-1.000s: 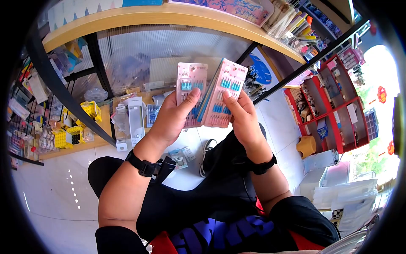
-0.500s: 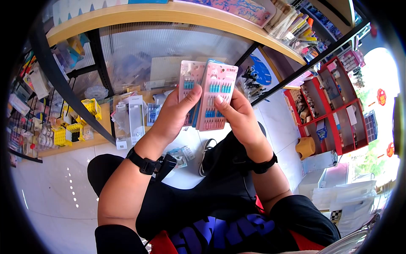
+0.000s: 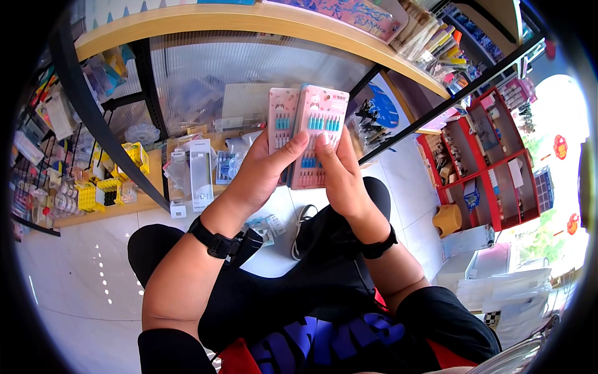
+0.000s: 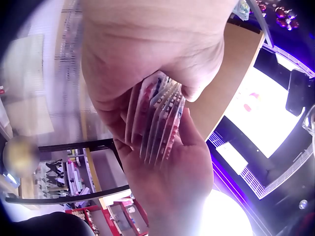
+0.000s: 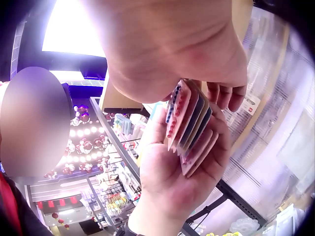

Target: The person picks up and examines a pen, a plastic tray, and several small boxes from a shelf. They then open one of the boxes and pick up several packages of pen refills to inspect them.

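Several pink cards of small blue and pink items form an upright stack, its front card (image 3: 321, 112) partly covering a pink card (image 3: 282, 115) at the left. My left hand (image 3: 258, 171) grips the left side, thumb across the cards' faces. On the right, my right hand (image 3: 344, 181) holds the stack with its thumb on the front card. Seen edge-on in the left wrist view, the cards (image 4: 160, 120) lie between both palms. The right wrist view shows the card edges (image 5: 189, 120) split into two slightly separated groups above my left palm (image 5: 182, 177).
A wooden shelf edge (image 3: 261, 22) crosses above the hands. Boxed goods (image 3: 201, 174) and yellow baskets (image 3: 109, 192) stand on a low shelf at left. A package (image 3: 265, 229) lies below between the legs. Red shelving (image 3: 483, 162) stands at right.
The two groups of cards, fanned apart a second ago, have come together and now stand nearly parallel. My right hand has moved left, and the thumbs are closer together.
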`<state>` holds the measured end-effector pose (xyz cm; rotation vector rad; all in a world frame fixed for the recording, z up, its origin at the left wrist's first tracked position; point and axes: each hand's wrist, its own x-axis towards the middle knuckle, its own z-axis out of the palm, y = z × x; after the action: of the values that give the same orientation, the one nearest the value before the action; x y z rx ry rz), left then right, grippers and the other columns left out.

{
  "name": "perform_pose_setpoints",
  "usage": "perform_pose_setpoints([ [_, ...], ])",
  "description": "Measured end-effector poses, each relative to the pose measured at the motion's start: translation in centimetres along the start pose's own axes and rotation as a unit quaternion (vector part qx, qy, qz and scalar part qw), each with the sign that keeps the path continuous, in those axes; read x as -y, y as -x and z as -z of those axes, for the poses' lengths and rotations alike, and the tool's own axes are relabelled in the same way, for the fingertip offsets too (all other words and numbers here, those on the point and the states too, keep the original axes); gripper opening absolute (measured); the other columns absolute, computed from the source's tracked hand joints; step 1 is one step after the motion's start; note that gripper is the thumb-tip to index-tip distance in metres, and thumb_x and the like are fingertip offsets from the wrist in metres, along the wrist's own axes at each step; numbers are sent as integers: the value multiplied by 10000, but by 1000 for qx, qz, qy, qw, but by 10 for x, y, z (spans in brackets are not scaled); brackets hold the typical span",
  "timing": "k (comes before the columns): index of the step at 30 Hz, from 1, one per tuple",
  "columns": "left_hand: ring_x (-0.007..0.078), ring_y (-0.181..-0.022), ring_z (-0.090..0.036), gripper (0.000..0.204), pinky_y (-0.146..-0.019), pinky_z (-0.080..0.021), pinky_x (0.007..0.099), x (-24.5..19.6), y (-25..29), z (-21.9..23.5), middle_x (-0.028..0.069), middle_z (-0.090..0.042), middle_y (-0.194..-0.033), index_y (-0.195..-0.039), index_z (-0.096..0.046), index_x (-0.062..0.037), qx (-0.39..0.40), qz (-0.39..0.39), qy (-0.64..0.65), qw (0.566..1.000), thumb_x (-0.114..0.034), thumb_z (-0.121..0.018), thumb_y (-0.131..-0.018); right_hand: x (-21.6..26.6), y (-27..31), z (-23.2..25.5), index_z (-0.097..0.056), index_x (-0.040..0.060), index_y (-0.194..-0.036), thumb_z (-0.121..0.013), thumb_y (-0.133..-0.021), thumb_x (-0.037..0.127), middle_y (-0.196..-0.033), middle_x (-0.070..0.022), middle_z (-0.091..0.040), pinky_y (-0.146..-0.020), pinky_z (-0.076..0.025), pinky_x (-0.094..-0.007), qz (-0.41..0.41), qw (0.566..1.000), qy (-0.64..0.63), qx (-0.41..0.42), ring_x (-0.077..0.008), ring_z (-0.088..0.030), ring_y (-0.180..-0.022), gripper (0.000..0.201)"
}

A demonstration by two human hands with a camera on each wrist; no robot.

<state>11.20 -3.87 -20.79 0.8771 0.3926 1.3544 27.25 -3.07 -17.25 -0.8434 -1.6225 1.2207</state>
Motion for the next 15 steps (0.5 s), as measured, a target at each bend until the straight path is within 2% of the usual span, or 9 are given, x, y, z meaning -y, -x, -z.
perform_pose_setpoints([
  [11,128,-1158,-636,486,-1006,-508,303,-4,4,1,46,-674,-1271,-1400,-576,-71,24,0,-8,1000,-343,-704,-1019,7,1,-8,-408,29,-1425,-475,-1134,312,-1249,-55,-569,-989,-458,-285,25,999,30,38,-102,-519,-1146,411],
  [15,132,-1160,-638,512,-1004,-506,301,-4,4,1,57,-667,-1287,-1418,-567,-66,22,-7,4,1000,-419,-626,-1051,3,-1,-3,-432,24,-1416,-492,-1129,319,-1233,-51,-584,-984,-462,-283,26,997,60,41,-97,-526,-1132,416],
])
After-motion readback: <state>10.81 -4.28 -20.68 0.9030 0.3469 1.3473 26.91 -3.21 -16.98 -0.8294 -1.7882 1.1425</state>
